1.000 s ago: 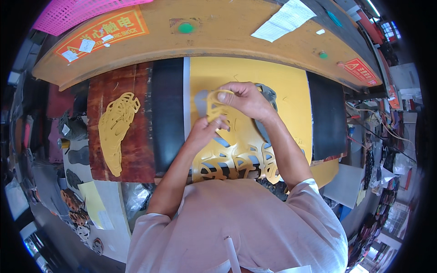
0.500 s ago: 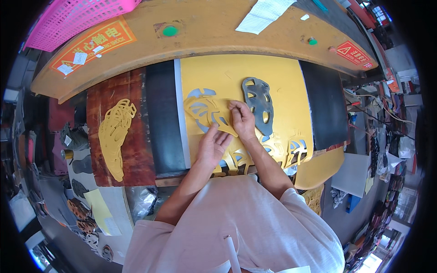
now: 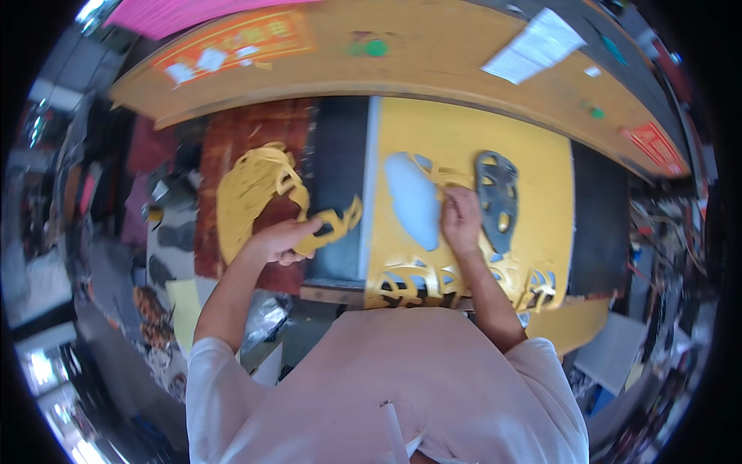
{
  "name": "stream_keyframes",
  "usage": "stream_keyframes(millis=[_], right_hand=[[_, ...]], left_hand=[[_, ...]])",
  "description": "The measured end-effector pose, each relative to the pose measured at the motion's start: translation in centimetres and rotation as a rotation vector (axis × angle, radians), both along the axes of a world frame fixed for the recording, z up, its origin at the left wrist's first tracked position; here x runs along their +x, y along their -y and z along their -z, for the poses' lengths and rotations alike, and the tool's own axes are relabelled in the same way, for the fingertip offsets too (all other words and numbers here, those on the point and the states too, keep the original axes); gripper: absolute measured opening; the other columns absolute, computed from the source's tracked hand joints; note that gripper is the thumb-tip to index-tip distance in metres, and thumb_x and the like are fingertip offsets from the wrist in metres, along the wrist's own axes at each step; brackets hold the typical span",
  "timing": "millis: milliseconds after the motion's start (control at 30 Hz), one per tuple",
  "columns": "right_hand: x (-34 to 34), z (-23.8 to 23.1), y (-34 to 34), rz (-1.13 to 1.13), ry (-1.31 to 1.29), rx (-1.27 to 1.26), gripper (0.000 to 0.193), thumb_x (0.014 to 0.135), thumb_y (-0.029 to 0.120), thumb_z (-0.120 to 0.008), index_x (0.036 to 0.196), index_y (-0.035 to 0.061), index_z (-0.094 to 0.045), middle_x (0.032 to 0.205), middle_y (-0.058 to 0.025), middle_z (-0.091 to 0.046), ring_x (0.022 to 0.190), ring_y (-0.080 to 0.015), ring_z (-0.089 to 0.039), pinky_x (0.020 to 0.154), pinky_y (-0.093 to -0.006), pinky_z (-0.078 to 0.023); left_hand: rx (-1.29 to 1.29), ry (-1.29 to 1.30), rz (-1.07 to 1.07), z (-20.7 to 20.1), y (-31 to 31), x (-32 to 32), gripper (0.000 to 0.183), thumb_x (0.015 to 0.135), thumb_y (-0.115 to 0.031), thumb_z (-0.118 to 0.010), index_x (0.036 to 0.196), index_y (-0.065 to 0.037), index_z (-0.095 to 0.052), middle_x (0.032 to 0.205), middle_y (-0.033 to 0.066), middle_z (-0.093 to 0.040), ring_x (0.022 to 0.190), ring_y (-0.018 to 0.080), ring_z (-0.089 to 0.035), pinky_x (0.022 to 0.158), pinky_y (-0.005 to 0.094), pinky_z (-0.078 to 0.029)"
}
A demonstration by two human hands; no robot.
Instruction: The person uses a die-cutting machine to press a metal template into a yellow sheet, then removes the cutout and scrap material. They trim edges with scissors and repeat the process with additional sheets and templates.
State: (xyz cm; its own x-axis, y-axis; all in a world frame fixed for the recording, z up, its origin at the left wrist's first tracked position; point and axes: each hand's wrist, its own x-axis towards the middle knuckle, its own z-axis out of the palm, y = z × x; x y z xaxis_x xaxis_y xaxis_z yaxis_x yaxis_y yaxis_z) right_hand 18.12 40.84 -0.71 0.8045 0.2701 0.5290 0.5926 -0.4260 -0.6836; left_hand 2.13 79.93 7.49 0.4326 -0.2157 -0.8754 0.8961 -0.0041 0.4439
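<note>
My left hand [image 3: 282, 240] is closed on a yellow cut-out piece [image 3: 334, 229] with openings in it, over the dark strip beside the pile. Under and beyond that hand, a pile of similar yellow cut pieces [image 3: 246, 193] lies on the reddish-brown board. My right hand [image 3: 461, 220] is over the yellow sheet [image 3: 533, 147], its fingers pinched together near thin yellow strips [image 3: 448, 174]; blur hides what they hold. Right of it lies a dark grey cutting die [image 3: 497, 203] with several openings. A long pale gap [image 3: 413, 203] shows in the sheet left of my right hand.
An orange-brown machine beam [image 3: 433, 66] spans the far side, bearing green buttons, warning stickers and a white paper [image 3: 533, 46]. Black strips [image 3: 336, 170] flank the sheet. Its near edge is a cut-out web [image 3: 413, 282]. A pink basket [image 3: 193, 14] sits at far left.
My left hand has moved left from the sheet to the pile, carrying a yellow piece. A pale gap is now exposed in the sheet. The view has shifted left.
</note>
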Motion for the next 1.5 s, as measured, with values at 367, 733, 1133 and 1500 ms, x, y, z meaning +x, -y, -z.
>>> stream_keyframes(millis=[367,733,1133,1500], right_hand=[[0.0,-0.4,0.2,-0.007,-0.128,-0.004,0.023,0.097,-0.004,-0.058,0.113,0.0029,-0.073,0.109,-0.0149,-0.071,0.103,-0.0297,-0.069,0.093,-0.0367,-0.056],[0.1,-0.4,0.3,-0.010,-0.157,0.039,0.021,0.096,-0.004,-0.058,0.110,0.0016,-0.073,0.109,-0.0156,-0.072,0.103,-0.0307,-0.069,0.094,-0.0371,-0.056],[0.4,0.1,1.0,-0.066,-0.181,0.062,0.021,0.096,-0.003,-0.059,0.110,0.0017,-0.074,0.111,-0.0147,-0.072,0.106,-0.0302,-0.069,0.096,-0.0363,-0.055],[-3.6,-7.0,-2.1,-0.187,-0.434,0.157,0.027,0.097,0.006,-0.065,0.122,0.0010,-0.072,0.115,-0.0146,-0.073,0.104,-0.0237,-0.070,0.094,-0.0352,-0.056]], left_hand=[[0.748,0.507,-0.145,2.9,-1.3,-3.7,0.039,0.104,-0.016,-0.059,0.140,-0.003,-0.066,0.115,0.0101,-0.073,0.095,0.0202,-0.071,0.089,0.0335,-0.059],[0.214,0.671,-0.525,-9.4,0.3,-4.0,0.052,0.114,-0.035,-0.053,0.148,0.004,-0.056,0.128,0.0210,-0.071,0.110,0.0247,-0.074,0.083,0.0310,-0.063],[0.177,0.203,-0.712,4.7,1.3,-11.2,0.042,0.109,-0.038,-0.063,0.142,-0.012,-0.063,0.122,0.0071,-0.077,0.099,0.0212,-0.078,0.079,0.0348,-0.065],[0.095,0.460,-0.755,-3.0,4.9,-6.1,0.042,0.108,-0.011,-0.059,0.147,0.004,-0.057,0.129,0.0155,-0.073,0.106,0.0225,-0.076,0.087,0.0337,-0.065]])
